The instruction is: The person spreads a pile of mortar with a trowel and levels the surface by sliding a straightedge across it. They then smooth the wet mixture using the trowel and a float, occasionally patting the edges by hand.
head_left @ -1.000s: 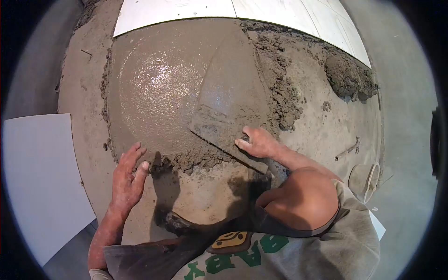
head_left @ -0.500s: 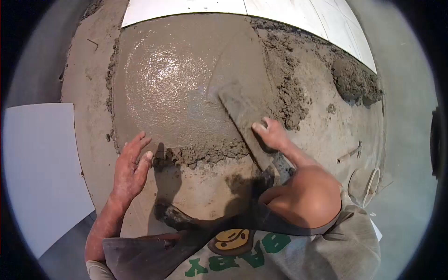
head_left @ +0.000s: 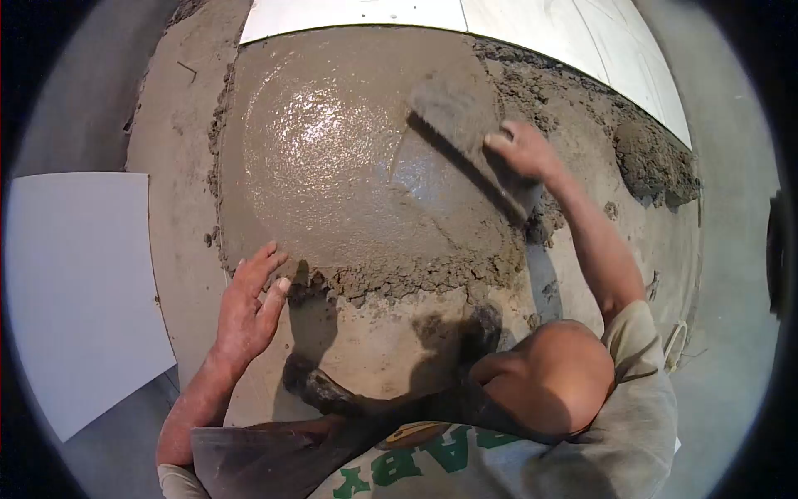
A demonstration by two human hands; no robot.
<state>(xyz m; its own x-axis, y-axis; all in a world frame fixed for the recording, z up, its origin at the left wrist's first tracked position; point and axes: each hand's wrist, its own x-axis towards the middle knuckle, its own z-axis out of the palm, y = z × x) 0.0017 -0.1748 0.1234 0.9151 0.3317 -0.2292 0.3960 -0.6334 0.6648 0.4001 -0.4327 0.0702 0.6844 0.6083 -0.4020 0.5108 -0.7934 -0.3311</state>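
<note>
Wet grey mortar (head_left: pixel 324 166) lies in a smooth, shiny bed with a crumbly near edge. My right hand (head_left: pixel 525 152) is closed on a long notched trowel (head_left: pixel 465 141), which rests slanted across the right part of the bed. Its toothed edge faces left and toward me. Held over the near left corner of the mortar, my left hand (head_left: pixel 252 312) has its fingers apart and nothing in it.
White tiles (head_left: pixel 573 33) border the far side. Another white tile (head_left: pixel 83 291) lies at the left. A mortar heap (head_left: pixel 652 162) sits at the right, with a corded object (head_left: pixel 675 345) nearer me. My knee (head_left: pixel 557 374) and dark shoes (head_left: pixel 320 389) are close below.
My right hand has pushed the trowel away from me, up and to the right, and the arm is stretched further. My left hand keeps its pose. The whole view has shifted slightly.
</note>
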